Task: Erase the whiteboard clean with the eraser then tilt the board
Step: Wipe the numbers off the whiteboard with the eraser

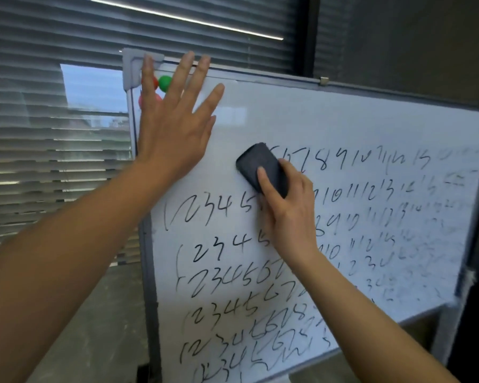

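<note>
Erasing is at an early stage. The right hand [285, 208] grips the dark eraser [262, 168] against the whiteboard [343, 120], at the left end of the top row of numbers. The left hand [174, 125], fingers spread wide, presses flat on the upper left corner. Most rows of numbers [224, 275] remain; tilting the board is not yet done

Dim room, window daylight, soft blurry edges.
</note>
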A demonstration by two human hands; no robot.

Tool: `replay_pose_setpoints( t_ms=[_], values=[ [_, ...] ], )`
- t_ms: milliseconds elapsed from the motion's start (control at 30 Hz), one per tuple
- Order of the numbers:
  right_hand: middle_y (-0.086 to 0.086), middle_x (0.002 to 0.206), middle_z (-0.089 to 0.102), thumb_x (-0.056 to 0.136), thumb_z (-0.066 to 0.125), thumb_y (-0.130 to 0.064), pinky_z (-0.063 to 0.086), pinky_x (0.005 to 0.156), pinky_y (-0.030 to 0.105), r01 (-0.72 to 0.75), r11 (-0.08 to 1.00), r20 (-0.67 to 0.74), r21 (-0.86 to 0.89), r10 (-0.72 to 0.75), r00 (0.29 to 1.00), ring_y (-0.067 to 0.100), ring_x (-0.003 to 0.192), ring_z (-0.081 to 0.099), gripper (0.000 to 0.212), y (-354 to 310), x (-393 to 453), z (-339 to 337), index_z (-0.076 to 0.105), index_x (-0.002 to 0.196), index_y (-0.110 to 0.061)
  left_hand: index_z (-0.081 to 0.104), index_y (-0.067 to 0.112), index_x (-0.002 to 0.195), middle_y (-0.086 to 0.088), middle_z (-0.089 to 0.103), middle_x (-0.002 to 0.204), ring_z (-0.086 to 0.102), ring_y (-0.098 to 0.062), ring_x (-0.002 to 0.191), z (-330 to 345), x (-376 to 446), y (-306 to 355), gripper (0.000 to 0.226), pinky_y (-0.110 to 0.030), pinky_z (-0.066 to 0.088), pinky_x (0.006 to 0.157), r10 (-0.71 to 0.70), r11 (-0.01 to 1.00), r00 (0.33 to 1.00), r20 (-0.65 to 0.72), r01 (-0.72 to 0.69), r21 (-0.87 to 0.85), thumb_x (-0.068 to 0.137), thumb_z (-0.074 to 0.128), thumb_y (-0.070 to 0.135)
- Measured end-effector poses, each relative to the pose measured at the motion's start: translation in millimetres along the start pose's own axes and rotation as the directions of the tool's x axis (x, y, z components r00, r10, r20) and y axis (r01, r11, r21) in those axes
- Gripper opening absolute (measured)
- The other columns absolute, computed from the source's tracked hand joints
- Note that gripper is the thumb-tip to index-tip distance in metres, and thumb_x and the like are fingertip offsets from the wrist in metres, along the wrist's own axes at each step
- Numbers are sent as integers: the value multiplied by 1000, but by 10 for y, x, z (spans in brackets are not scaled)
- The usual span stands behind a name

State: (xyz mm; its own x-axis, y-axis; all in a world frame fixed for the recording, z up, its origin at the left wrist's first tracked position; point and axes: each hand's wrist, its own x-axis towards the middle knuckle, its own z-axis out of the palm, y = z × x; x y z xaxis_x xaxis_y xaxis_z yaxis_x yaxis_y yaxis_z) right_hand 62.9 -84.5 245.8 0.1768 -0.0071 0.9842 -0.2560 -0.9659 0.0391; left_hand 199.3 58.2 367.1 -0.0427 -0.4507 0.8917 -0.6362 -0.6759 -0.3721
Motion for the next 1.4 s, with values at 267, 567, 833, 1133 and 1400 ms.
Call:
replay_pose_setpoints(
  t_ms=[267,567,833,1133,1400],
  values=[
    [32,132,46,84,63,4,43,91,52,2,1000,17,19,-3,1000,45,112,48,48,-207,-142,51,56,131,-5,31,14,151,-20,16,160,7,-31,150,-1,207,146,48,-64,-5,113,65,997,994,-82,-68,-41,104,35,24],
    [32,131,46,87,58,5,42,94,53,-140,990,-37,-4,140,989,48,112,48,45,184,139,-106,56,131,-3,27,14,153,-20,27,155,19,-34,145,90,302,251,50,-60,0,118,35,994,995,-93,-44,-96,105,30,28],
    [15,125,55,91,61,-22,42,98,47,6,999,39,33,-7,999,29,112,48,38,-150,-4,71,58,127,-13,26,16,153,-23,29,152,20,-36,144,87,286,252,53,-60,0,117,31,994,993,-115,-42,-102,102,39,20],
    [24,132,47,89,58,0,41,96,48,-217,975,-47,-48,215,975,43,114,46,45,371,56,-130,53,134,-6,28,16,152,-23,31,151,23,-37,143,118,288,280,52,-59,2,118,-8,994,993,-116,-5,-108,102,40,18],
    [29,131,50,78,63,6,43,90,49,114,993,85,5,-114,990,42,112,50,53,111,-7,-10,59,129,-8,33,15,150,-22,41,142,33,-39,136,133,336,383,47,-59,5,118,-97,987,982,-160,74,-144,103,33,24]
  ],
)
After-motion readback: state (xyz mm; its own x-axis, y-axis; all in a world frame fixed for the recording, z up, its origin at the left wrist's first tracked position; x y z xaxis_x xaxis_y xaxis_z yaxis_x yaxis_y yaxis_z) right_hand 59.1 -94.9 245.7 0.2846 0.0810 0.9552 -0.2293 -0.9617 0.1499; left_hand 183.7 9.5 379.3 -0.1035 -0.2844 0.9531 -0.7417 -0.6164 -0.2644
